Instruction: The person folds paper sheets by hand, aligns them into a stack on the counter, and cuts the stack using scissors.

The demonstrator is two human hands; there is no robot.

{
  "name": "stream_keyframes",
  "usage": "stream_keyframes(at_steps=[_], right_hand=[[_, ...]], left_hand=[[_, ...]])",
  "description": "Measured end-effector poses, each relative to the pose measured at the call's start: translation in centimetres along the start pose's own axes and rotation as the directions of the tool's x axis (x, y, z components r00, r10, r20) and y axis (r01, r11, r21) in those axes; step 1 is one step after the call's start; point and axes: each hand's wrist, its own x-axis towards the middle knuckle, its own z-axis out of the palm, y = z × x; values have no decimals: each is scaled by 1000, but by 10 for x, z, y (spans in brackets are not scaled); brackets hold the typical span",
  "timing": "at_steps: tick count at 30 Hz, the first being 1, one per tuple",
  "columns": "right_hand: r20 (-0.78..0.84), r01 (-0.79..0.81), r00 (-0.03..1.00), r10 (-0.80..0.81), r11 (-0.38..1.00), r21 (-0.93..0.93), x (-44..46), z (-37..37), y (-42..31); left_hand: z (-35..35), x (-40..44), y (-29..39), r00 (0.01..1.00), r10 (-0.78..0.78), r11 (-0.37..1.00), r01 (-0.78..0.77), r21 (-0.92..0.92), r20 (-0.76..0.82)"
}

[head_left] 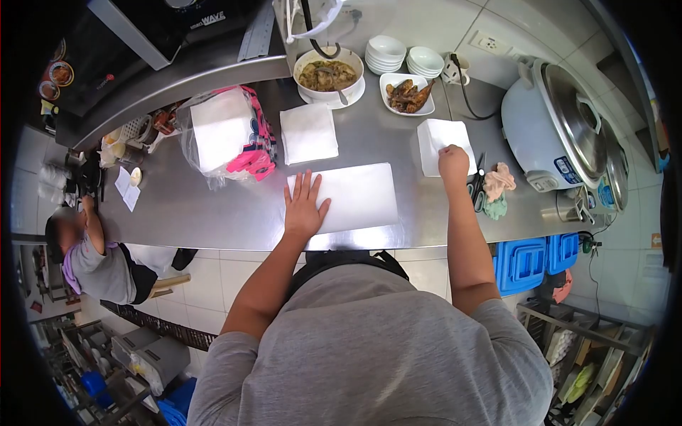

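My left hand lies flat with fingers spread on the left part of a white paper sheet or thin stack, near the counter's front edge. To the right, my right hand is curled closed over a squarish stack of white paper. Whether its fingers pinch any of that paper is hidden. Another square white pile lies behind my left hand. Beside it, more white paper sits in an open clear plastic bag with pink print.
Scissors and crumpled cloths lie right of my right hand, before a large rice cooker. At the back stand a bowl of food, a dish of cooked pieces and stacked bowls. A person sits at left.
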Motion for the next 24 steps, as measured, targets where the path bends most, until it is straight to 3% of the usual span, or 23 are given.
stream_keyframes(at_steps=[6,11,14,17,20,22,24], right_hand=[[163,-177,973,161,980,89,8,-12,10],[187,-234,963,193,944,233,8,-12,19],[189,-226,965,179,938,265,10,-13,24],[184,-261,960,209,907,330,5,-27,14],[252,-283,954,165,773,567,-9,-54,-31],[360,-334,928,95,642,690,-29,-65,-63],[491,-417,871,-1,526,741,-49,-67,-95]], left_hand=[[1,-1,-1,1000,-1,999,1,-33,-6],[3,1,-5,1000,5,996,-5,-89,-7],[-18,2,6,993,-106,992,110,-66,60],[-35,1,21,987,-123,981,106,-165,-100],[-44,6,33,991,-17,793,-69,-605,-134],[-72,6,60,999,-19,596,35,-803,29],[-82,9,78,987,129,387,41,-921,98]])
